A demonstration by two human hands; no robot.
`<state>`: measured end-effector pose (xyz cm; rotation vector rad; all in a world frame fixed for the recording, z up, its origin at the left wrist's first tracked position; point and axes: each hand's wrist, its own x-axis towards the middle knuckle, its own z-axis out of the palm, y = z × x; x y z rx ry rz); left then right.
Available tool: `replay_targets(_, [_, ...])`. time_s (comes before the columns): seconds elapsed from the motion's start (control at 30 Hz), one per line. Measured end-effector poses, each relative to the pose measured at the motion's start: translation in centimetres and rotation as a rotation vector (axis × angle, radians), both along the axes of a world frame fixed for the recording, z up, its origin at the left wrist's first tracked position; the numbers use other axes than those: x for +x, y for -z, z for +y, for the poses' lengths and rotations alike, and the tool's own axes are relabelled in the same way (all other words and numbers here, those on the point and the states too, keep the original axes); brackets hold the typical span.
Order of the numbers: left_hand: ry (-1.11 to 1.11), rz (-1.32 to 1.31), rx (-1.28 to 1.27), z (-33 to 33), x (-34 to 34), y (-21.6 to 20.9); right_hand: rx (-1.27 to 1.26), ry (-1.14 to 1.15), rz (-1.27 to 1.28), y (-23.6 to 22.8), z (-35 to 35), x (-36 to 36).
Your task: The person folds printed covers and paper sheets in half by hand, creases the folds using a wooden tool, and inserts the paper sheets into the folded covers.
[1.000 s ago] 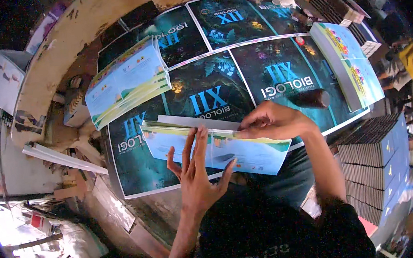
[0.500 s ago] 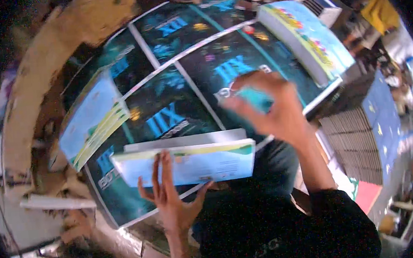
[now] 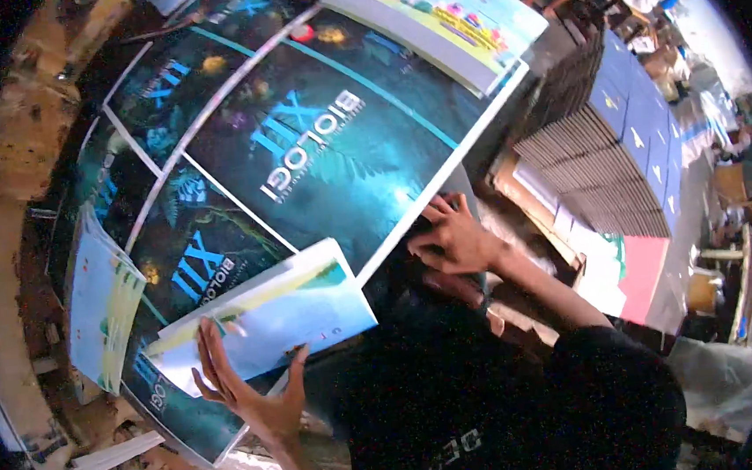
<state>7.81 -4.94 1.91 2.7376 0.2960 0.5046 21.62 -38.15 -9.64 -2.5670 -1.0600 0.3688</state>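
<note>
1. The left hand (image 3: pixel 261 399) spreads over the blue-and-green printed sheets (image 3: pixel 302 303); its grip is open, fingers across their face, thumb at the near edge.
2. These sheets lie slanted across the near edge of the dark printed covers (image 3: pixel 387 146), partly overhanging it.
3. The right hand (image 3: pixel 460 239) bends near the person's lap, beside that edge; whether its grip holds anything, I cannot tell.
4. Similar sheets fan out at left (image 3: pixel 99 301); a thick pale-blue stack (image 3: pixel 474 15) sits at the far right corner.
</note>
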Motion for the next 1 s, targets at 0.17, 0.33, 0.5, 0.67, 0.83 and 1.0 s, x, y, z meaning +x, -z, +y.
replay_targets(0.17, [0.013, -0.053, 0.046, 1.1, -1.0, 0.1, 0.161, 0.146, -0.166, -2.0, 1.6, -5.5])
replay_targets(0.33, [0.027, -0.150, 0.092, 1.6, -1.1, -0.3, -0.151, 0.109, 0.334, -0.8, 0.6, -8.1])
replay_targets(0.5, [0.012, -0.216, 0.124, 2.0, -2.4, 0.2, 0.395, -0.061, 0.449, -13.2, 1.3, -1.0])
replay_targets(0.67, [-0.010, -0.182, 0.109, 1.7, -3.3, -0.1, 1.001, 0.572, -0.074, -16.1, 5.3, 5.9])
replay_targets(0.83, [0.035, -0.186, 0.071, 1.9, -3.7, -0.6, 0.789, 0.605, -0.524, -12.9, 5.4, 12.2])
replay_targets(1.0, [-0.005, -0.193, -0.032, 1.7, -4.3, -1.0, 0.720, 0.575, -0.494, -9.9, 6.3, 13.1])
